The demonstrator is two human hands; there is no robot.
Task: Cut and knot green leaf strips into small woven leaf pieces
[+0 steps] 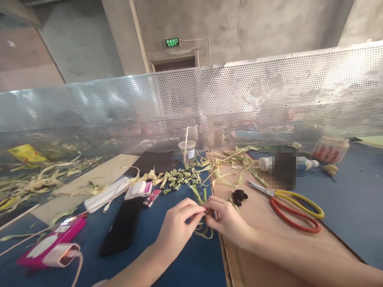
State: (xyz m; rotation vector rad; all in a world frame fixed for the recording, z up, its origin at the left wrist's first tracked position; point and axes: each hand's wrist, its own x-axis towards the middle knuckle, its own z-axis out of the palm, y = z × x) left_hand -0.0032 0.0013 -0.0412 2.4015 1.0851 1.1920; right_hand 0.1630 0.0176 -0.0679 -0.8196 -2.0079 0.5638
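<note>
My left hand (pixel 183 218) and my right hand (pixel 225 217) meet over the seam between the blue tabletop and a brown board. Both are closed in a pinch, fingertips touching, on a pale green leaf strip (pixel 200 195) like corn husk. Its blades stick up above the fingers, and thin loops of strip (pixel 205 232) hang below. A tiny dark bit shows between the fingertips, too small to name. Just right of my right hand lies a small black bundle (pixel 239 196). Beyond the hands is a heap of small green knotted pieces (pixel 178 178).
Scissors (pixel 295 207) with yellow and red handles lie on the board (pixel 254 259). Left are a black phone (pixel 123 227), a magenta box (pixel 54 241) and a charger (pixel 64 254) with cable. A plastic cup (pixel 187 152) with straw stands before the perforated metal screen (pixel 167 107).
</note>
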